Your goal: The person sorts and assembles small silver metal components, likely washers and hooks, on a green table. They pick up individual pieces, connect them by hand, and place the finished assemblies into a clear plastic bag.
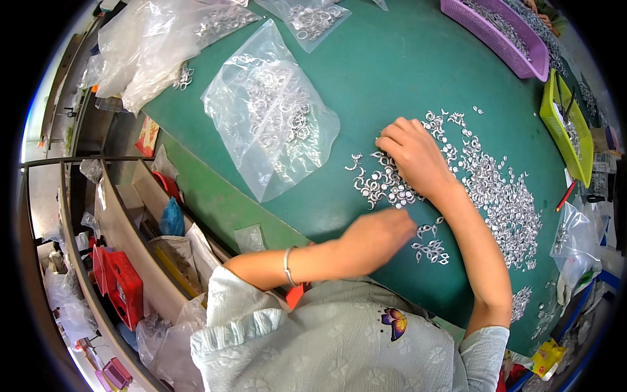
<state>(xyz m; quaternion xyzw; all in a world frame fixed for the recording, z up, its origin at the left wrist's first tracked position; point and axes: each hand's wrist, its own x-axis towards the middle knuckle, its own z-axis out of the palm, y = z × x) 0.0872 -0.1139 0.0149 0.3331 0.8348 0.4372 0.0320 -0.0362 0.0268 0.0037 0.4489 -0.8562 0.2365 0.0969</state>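
Silver pieces (509, 215) are spread loose, likely for easy reach; right hand (414, 153) fingers are curled, left hand (379, 238) blurred, pinches untellable.

Metal pieces (506, 212) on table (385, 59), right of bag (277, 111); baskets (493, 40) behind, toward right.

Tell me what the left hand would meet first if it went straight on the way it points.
The left hand would likely meet the loose silver pieces just beyond it; height is unclear, so it might clear them and meet the right forearm.
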